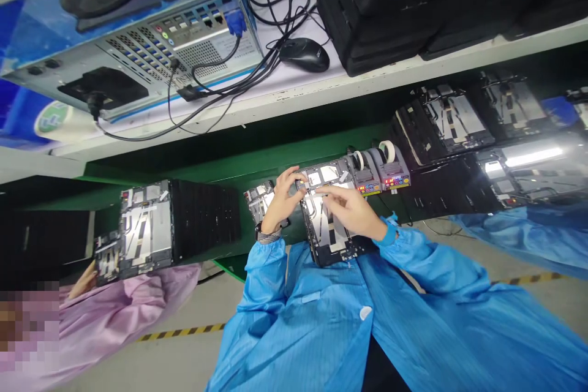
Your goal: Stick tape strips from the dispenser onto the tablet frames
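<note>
Here, an opened tablet-like device (327,226), its silver and black innards exposed, lies tilted beneath and between the two hands, its near end against the blue gown (316,324). The left hand (281,199) is bent over its far left corner, thumb and fingers apart; whether it grips the edge cannot be told. The right hand (353,209) reaches across the upper part, fingertips near the left ones; whether they pinch anything is too small to tell. Just left of the left hand is a smaller-looking opened unit (257,201), partly hidden by it. Beyond the right hand stand two tape dispensers (367,179). Well left of both hands, a co-worker's hand (85,282) is beside a row of similar devices (206,214). Ahead, above the hands, a black mouse (304,55) rests on a shelf (285,95).
</note>
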Available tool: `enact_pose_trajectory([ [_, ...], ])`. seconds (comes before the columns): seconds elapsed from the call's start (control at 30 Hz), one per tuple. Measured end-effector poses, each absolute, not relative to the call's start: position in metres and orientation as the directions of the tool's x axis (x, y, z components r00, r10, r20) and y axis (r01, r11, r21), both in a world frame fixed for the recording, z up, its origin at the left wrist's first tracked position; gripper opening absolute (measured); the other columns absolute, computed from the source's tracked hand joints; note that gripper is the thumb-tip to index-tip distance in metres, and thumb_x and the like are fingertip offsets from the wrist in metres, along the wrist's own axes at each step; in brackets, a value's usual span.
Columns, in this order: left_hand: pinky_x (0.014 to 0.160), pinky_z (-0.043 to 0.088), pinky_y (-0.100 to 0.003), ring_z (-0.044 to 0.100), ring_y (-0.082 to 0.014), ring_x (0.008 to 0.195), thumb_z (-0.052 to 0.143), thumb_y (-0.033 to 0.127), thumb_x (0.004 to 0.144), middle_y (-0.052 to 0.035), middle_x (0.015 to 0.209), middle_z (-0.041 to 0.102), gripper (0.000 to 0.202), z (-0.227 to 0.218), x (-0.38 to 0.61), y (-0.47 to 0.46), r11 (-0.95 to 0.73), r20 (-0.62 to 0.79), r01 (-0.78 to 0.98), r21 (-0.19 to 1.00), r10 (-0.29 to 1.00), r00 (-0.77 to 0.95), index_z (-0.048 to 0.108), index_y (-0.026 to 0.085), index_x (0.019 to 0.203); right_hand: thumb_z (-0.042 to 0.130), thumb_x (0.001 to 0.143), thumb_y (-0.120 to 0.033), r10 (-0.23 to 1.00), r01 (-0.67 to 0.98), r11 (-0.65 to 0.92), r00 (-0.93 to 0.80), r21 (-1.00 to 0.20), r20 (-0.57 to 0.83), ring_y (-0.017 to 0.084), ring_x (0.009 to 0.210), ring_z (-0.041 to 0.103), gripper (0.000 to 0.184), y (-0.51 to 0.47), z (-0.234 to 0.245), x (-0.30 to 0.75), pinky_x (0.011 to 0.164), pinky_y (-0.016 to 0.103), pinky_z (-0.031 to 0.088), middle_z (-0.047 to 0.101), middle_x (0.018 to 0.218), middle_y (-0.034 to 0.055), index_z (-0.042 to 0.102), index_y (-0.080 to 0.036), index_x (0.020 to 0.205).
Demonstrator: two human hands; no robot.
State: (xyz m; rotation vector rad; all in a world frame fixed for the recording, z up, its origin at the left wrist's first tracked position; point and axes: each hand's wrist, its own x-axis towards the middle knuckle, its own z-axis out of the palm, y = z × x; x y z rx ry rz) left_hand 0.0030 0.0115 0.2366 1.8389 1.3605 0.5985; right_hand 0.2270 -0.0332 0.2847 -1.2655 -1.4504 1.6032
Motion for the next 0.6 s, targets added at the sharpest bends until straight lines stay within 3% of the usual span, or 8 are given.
enact_pose_trajectory([
  [0.03,0.123,0.029,-0.05,0.038,-0.0266,0.15,0.06,0.023,0.095,-0.0057,0.156,0.049,0.02,0.235,0.003,0.012,-0.155,-0.057,0.587,0.795,0.943,0.327,0.063,0.029,0.114,0.051,0.1,-0.032,0.92,0.341,-0.009,-0.366,-0.94,-0.142,0.02,0.078,0.06,0.037,-0.026,0.285,0.228,0.07,0.031,0.042,0.072,0.092,0.0066,0.072,-0.022,0.128],
  [0.1,0.123,0.029,-0.05,0.039,-0.026,0.15,0.06,0.024,0.096,-0.0059,0.155,0.05,0.019,0.233,0.002,0.012,-0.173,-0.039,0.584,0.793,0.942,0.332,0.062,0.029,0.114,0.047,0.101,-0.023,0.869,0.599,0.285,-0.49,-0.749,-0.061,0.023,0.092,0.063,0.04,-0.009,0.284,0.229,0.076,0.032,0.041,0.073,0.105,0.0093,0.072,-0.023,0.131],
  [0.17,0.123,0.03,-0.049,0.04,-0.0257,0.149,0.06,0.026,0.097,-0.0061,0.153,0.051,0.018,0.232,0.001,0.013,-0.178,-0.033,0.585,0.791,0.943,0.332,0.063,0.029,0.114,0.046,0.099,-0.017,0.797,0.695,0.443,-0.595,-0.566,-0.106,0.023,0.094,0.064,0.043,0.006,0.282,0.229,0.075,0.031,0.04,0.072,0.107,0.0111,0.069,-0.023,0.135],
  [0.23,0.123,0.031,-0.05,0.041,-0.026,0.148,0.06,0.028,0.097,-0.0062,0.153,0.051,0.017,0.231,0.0,0.014,-0.173,-0.041,0.594,0.786,0.943,0.329,0.063,0.029,0.114,0.049,0.097,-0.014,0.762,0.708,0.495,-0.632,-0.504,-0.139,0.024,0.093,0.064,0.046,0.013,0.278,0.23,0.074,0.031,0.039,0.072,0.106,0.0123,0.066,-0.022,0.138],
  [0.3,0.122,0.031,-0.05,0.041,-0.0264,0.148,0.061,0.029,0.097,-0.0063,0.154,0.051,0.018,0.233,-0.001,0.016,-0.171,-0.055,0.597,0.784,0.938,0.341,0.065,0.03,0.115,0.054,0.094,-0.013,0.763,0.667,0.471,-0.636,-0.578,-0.112,0.025,0.092,0.063,0.045,0.016,0.273,0.229,0.076,0.032,0.039,0.071,0.1,0.0131,0.065,-0.021,0.136],
  [0.43,0.124,0.029,-0.048,0.041,-0.0244,0.148,0.057,0.031,0.1,-0.0062,0.149,0.056,0.016,0.237,-0.003,0.021,-0.186,-0.049,0.549,0.815,0.921,0.385,0.066,0.028,0.112,0.066,0.085,-0.01,0.813,0.46,0.275,-0.58,-0.844,-0.051,0.027,0.089,0.061,0.033,0.018,0.268,0.228,0.079,0.034,0.039,0.065,0.083,0.0106,0.07,-0.019,0.116],
  [0.53,0.123,0.028,-0.049,0.042,-0.0249,0.146,0.06,0.033,0.099,-0.0068,0.146,0.057,0.014,0.239,-0.001,0.021,-0.19,-0.033,0.547,0.815,0.928,0.371,0.066,0.027,0.11,0.069,0.082,-0.01,0.816,0.387,0.219,-0.577,-0.896,-0.05,0.027,0.089,0.059,0.031,0.021,0.274,0.236,0.083,0.035,0.04,0.061,0.077,0.0069,0.073,-0.021,0.111],
  [0.6,0.123,0.029,-0.051,0.042,-0.0265,0.146,0.064,0.032,0.097,-0.0076,0.147,0.056,0.014,0.241,0.002,0.021,-0.18,-0.042,0.566,0.805,0.933,0.356,0.066,0.027,0.109,0.066,0.087,-0.017,0.852,0.408,0.248,-0.523,-0.879,-0.003,0.027,0.092,0.059,0.031,0.019,0.279,0.251,0.088,0.038,0.042,0.063,0.081,0.007,0.074,-0.024,0.116],
])
